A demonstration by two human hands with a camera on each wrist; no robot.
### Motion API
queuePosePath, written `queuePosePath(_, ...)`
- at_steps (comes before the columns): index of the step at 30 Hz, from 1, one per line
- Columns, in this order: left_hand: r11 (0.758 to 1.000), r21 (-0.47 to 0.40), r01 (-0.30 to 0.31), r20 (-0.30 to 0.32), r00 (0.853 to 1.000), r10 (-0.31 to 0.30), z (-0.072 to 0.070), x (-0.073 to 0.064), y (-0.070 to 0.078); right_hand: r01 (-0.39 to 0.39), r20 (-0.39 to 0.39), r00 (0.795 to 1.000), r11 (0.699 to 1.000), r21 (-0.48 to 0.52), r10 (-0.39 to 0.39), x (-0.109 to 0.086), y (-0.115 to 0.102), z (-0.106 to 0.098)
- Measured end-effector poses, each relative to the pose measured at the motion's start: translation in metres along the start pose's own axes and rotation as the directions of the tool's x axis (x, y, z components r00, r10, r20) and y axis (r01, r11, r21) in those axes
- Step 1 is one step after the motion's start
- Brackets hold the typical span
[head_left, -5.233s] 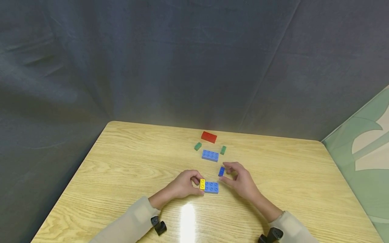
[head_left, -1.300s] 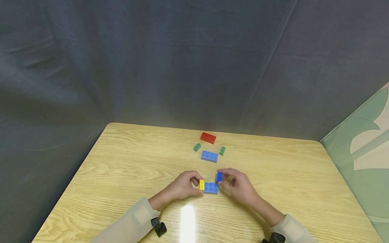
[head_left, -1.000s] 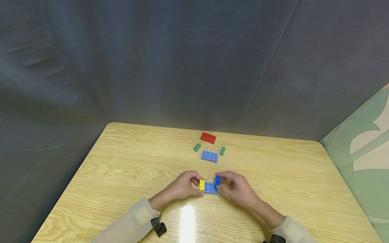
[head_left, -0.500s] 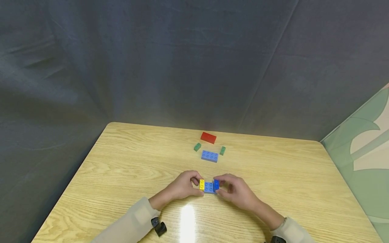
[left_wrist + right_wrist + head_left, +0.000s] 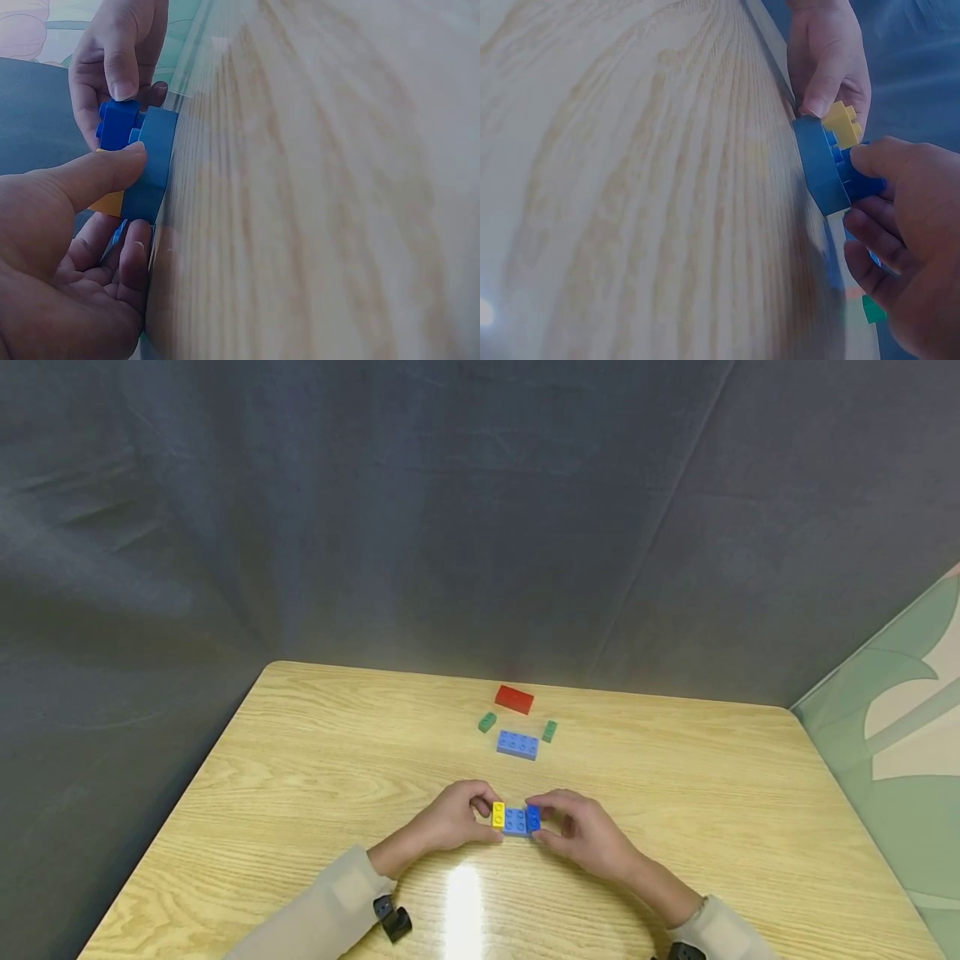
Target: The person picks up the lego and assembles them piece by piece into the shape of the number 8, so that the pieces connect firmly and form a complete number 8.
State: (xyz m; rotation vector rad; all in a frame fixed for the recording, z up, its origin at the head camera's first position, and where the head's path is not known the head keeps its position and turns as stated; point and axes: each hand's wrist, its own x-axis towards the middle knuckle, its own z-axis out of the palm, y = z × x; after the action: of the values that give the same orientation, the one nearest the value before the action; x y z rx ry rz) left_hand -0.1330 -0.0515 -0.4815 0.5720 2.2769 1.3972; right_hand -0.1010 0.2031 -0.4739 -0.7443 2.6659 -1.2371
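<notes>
dark-blue brick moved onto lighter base between hands: right pinching it, left pinching yellow brick.

Lower middle of the head view, a light-blue brick lies flat, four bare studs showing. A two-stud yellow brick sits on its left end; a two-stud dark-blue brick tops the right — whether fully seated is unclear.

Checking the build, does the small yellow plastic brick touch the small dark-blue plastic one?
No, the light-blue rectangular plastic brick shows bare studs between the yellow brick and the dark-blue brick.
</notes>
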Motion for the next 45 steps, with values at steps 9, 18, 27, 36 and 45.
queuePosePath(9,1.000,0.002,0.001,-0.004,1.000,-0.001,0.0008,0.0005,-0.0018,0.001,-0.017,1.000,1.000,-0.025,-0.001,-0.0002,0.0018,0.0003)
queuePosePath(18,1.000,0.007,0.000,0.002,1.000,0.000,0.0012,0.0014,-0.0031,-0.030,-0.029,0.999,0.999,-0.042,0.028,0.0010,0.0002,-0.0011)
queuePosePath(27,1.000,0.015,-0.002,0.004,1.000,0.002,0.0000,0.0006,-0.0024,-0.068,-0.013,0.998,0.998,0.014,0.068,0.0031,0.0001,-0.0013)
queuePosePath(36,1.000,0.012,-0.004,0.003,1.000,0.004,-0.0006,-0.0003,-0.0002,-0.076,-0.001,0.997,0.997,-0.007,0.076,0.0048,-0.0012,-0.0001)
queuePosePath(45,1.000,0.012,-0.009,0.001,1.000,0.009,-0.0001,-0.0006,0.0003,-0.039,0.002,0.999,0.995,-0.089,0.039,0.0085,-0.0037,0.0005)
